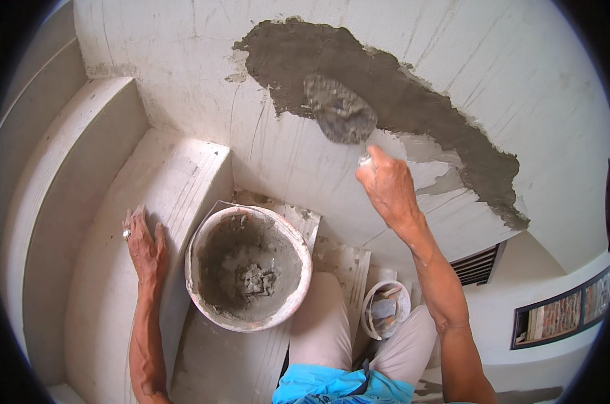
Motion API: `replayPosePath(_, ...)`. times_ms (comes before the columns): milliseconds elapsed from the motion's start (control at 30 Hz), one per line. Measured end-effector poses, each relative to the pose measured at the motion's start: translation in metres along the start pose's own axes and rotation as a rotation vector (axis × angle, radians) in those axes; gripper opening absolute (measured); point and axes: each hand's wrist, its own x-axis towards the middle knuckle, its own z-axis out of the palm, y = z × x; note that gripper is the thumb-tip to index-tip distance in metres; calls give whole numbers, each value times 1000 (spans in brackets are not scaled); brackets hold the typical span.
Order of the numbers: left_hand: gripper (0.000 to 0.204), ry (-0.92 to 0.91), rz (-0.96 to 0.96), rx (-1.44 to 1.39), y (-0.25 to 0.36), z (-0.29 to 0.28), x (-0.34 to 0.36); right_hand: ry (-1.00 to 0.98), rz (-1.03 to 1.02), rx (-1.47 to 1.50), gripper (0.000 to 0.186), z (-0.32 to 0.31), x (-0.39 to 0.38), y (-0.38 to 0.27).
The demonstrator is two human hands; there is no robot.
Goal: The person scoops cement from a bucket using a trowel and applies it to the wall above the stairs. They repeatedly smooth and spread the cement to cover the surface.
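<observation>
My right hand [385, 185] grips the handle of a trowel [340, 110], its mortar-coated blade held over a dark, irregular patch of mortar [419, 101] on the white wall [170, 47]. Whether the blade touches the patch, I cannot tell. My left hand [145, 242], wearing a ring, lies open on the pale step [110, 296], fingers toward the wall. Just right of it stands a white bucket [204, 296] with wet grey mortar [254, 279] inside.
More steps [42, 168] rise at the left. A smaller white bucket [402, 303] holding indistinct items stands by my right leg [399, 343]. At lower right are a dark slatted opening [474, 262] and a dark-framed window [550, 316].
</observation>
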Motion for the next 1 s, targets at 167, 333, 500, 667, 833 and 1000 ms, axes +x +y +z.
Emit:
replayPosePath(167,49,0,16,-62,8,10,5,78,-69,-116,14,-22,29,-3)
replayPosePath(333,49,13,32,-42,10,10,7,-173,13,-181,17,-5,-5,23)
replayPosePath(500,49,10,2,-48,10,7,5,-61,-21,-91,14,-22,-9,16)
replayPosePath(667,50,4,10,-60,10,5,4,99,-54,-94,12,-51,25,1)
replayPosePath(833,50,1,7,-61,8,8,4,36,-10,-161,14,-48,10,16)
replayPosePath(1000,50,5,13,-44,9,10,5,-63,75,-65,15,-52,-10,17)
